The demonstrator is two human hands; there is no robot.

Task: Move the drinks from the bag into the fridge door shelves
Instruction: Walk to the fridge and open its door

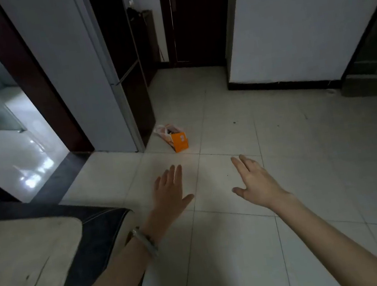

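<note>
With your left hand (169, 192) and right hand (255, 180) both spread and empty, expect the thin translucent plastic bag (165, 131) at twelve o'clock, holding an orange carton (180, 141), to sag, so lift it by its gathered top.

Bare floor (237, 184) lies open between both spread, empty hands and the bag (173, 136); nothing stands on that stretch. Fridge (90, 84) stands closed just left of the bag. Sofa arm (50, 237) crowds the near-left, well apart from the bag.
</note>
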